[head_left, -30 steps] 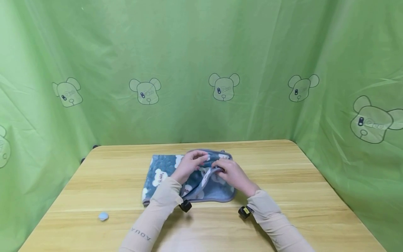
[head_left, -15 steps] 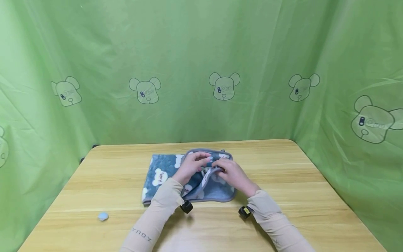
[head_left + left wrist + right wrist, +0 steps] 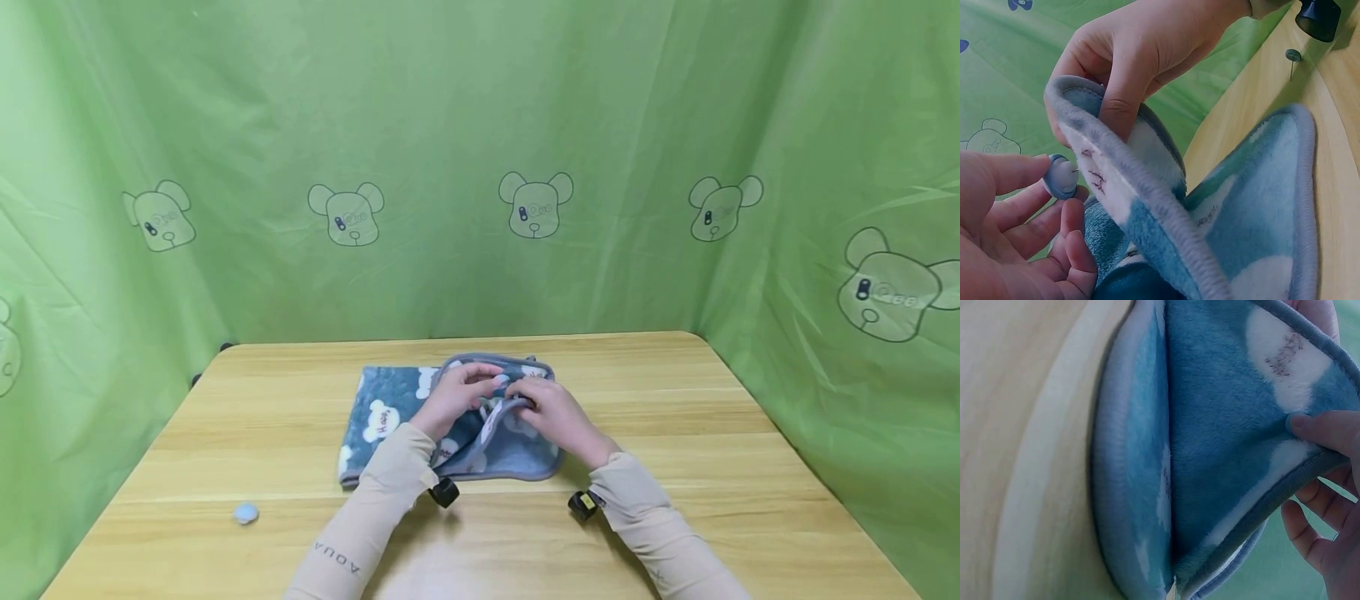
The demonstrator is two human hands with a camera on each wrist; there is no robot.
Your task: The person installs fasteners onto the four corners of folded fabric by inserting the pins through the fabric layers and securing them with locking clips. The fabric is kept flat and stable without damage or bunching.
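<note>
My left hand [image 3: 450, 398] pinches a pin with a round pale-blue cap [image 3: 1060, 178] between thumb and fingertips. Its metal point faces the folded-up edge of a fleece blanket [image 3: 393, 387], right beside the cloth. The blanket is teal with white bear shapes, lettering and grey-blue binding. My right hand [image 3: 553, 412] grips the raised edge, its thumb on the teal face in the right wrist view and its fingers behind. Part of the blanket lies flat to the left, while the right part is folded and lifted. In the head view my hands cover some of the fold.
A small pale-blue round cap [image 3: 246, 513] lies on the wooden table [image 3: 180, 458] at the front left. By the right wrist camera, a dark round top on a thin stem [image 3: 1293, 56] shows. Green curtains [image 3: 442, 275] with bear drawings enclose the table's back and sides.
My left hand has shifted slightly right toward the raised blanket edge, and the blue cap shows more at its fingertips. My right hand and the blanket stay nearly still.
</note>
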